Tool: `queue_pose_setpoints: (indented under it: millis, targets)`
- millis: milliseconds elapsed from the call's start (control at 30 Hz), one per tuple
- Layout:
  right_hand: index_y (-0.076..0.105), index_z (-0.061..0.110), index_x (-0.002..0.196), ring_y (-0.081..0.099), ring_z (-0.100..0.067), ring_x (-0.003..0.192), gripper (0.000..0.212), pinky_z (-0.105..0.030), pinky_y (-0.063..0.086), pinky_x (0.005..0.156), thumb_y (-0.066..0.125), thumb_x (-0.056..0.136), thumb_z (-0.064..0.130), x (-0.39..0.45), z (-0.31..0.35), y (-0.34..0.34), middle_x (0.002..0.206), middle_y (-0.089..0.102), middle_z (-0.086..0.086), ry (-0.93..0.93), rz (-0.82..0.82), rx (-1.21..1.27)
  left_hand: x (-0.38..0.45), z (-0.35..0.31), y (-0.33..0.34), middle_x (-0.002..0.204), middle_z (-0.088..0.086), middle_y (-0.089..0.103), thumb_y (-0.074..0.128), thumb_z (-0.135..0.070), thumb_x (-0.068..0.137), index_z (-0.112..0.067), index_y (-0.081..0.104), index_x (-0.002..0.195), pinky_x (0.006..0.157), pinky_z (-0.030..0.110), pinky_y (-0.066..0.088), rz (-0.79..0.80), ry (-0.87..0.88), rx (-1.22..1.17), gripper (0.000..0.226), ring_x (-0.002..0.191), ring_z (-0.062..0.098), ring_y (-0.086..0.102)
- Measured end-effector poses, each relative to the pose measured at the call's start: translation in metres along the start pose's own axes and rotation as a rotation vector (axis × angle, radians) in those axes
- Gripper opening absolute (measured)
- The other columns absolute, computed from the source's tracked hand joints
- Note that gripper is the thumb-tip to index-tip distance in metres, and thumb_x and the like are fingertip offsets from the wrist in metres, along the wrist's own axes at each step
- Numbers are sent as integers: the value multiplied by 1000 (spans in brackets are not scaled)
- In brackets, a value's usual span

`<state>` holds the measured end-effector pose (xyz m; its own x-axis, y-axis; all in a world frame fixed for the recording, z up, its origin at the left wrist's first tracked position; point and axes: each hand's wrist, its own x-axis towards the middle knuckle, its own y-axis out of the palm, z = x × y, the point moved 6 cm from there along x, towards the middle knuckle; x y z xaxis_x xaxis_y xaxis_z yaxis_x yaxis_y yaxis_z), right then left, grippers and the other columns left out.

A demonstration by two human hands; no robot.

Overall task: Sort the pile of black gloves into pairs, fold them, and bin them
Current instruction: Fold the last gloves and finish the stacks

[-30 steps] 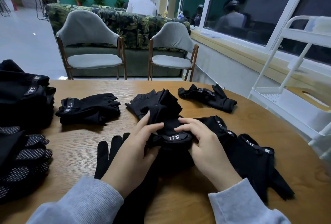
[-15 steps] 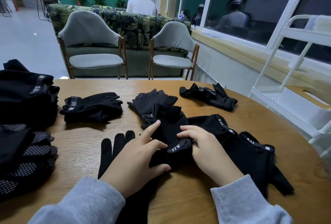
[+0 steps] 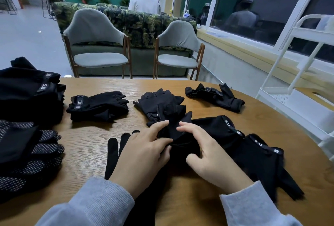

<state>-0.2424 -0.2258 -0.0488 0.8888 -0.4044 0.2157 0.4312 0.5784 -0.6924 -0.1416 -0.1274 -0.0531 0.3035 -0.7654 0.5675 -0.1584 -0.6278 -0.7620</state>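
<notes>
Lower centre of frame: the left hand (image 3: 144, 150) and right hand (image 3: 207, 153) flank the glove bundle (image 3: 178, 136), both pinching its fabric with curled fingers. Bundle's long axis runs away from the person toward upper frame, equally near both hands. The coming fold likely goes along that axis.

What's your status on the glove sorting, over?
Left hand and right hand both pinching the glove bundle, mid-fold. One pair already folded far left. Loose gloves crowd the right side; no bin in view.

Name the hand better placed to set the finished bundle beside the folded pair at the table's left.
Left, probably. The left hand already pinches the bundle and lies nearer the folded pair; the right hand would have to cross over.
</notes>
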Motion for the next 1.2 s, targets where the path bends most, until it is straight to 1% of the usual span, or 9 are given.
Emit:
queue_pose_setpoints:
  millis: [133, 233, 433, 533, 733, 833, 933, 1033, 1200]
  targets:
    - [32, 50, 126, 30, 8, 121, 65, -5, 27, 96, 64, 78, 20, 1, -9, -3, 117, 28, 36, 57, -81, -128, -1, -1, -9, 105, -3, 60, 46, -32, 86, -19, 72, 94, 59, 27, 51, -82, -6, -39, 30, 73, 14, 61]
    - [44, 50, 115, 41, 7, 105, 51, -10, 35, 84, 69, 76, 27, 1, -12, -7, 109, 45, 22, 60, -178, -165, -4, 2, -7, 105, -9, 57, 42, -37, 88, -24, 69, 99, 57, 24, 49, -49, -32, -64, 32, 71, 9, 61]
    - [59, 24, 86, 56, -5, 83, 21, -14, 41, 67, 71, 75, 11, -2, -9, -11, 86, 61, 14, -4, -342, -90, -7, 6, -5, 115, -21, 51, 45, -42, 84, -30, 57, 114, 78, 13, 42, -41, -52, -209, 34, 93, -1, 54]
    - [55, 20, 82, 57, -5, 90, 25, -19, 46, 75, 72, 71, 6, -3, -8, -10, 89, 61, 11, -48, -371, -81, -9, 8, -5, 117, -23, 47, 56, -31, 78, -36, 48, 119, 80, 17, 41, -41, -64, -210, 42, 92, 1, 54]
    - [48, 19, 79, 52, 1, 102, 32, -20, 46, 81, 74, 69, 2, -6, -7, -6, 99, 57, 10, -123, -379, -46, -11, 9, -11, 106, -27, 44, 54, -20, 73, -38, 49, 103, 77, 20, 45, -64, -78, -264, 35, 90, -1, 52]
    - [51, 22, 87, 49, 5, 109, 27, -11, 40, 87, 73, 73, 27, -9, -2, -10, 111, 53, 16, -172, -418, -6, -12, 7, -19, 103, -24, 48, 57, -17, 75, -36, 56, 101, 75, 9, 40, -137, -62, -296, 32, 89, -5, 51]
    - [51, 26, 105, 45, 4, 119, 41, -7, 34, 94, 69, 74, 46, -11, 8, -17, 123, 52, 12, -251, -455, 28, -13, 4, -32, 104, -15, 53, 61, -10, 77, -25, 63, 106, 79, 5, 38, -238, -37, -316, 33, 92, -5, 52]
    - [45, 26, 121, 39, 3, 126, 56, -9, 30, 101, 70, 74, 44, -9, 15, -16, 132, 47, 8, -312, -458, -43, -14, 2, -44, 106, -11, 53, 61, -4, 77, -18, 64, 109, 88, 6, 37, -319, 20, -316, 36, 102, -5, 50]
    - [58, 7, 114, 47, -1, 119, 38, -10, 33, 100, 67, 83, 26, -5, 23, -15, 120, 57, -3, -371, -523, -123, -18, 8, -51, 113, -13, 50, 59, -6, 79, -27, 55, 116, 85, 6, 40, -304, 29, -347, 42, 104, -4, 50]
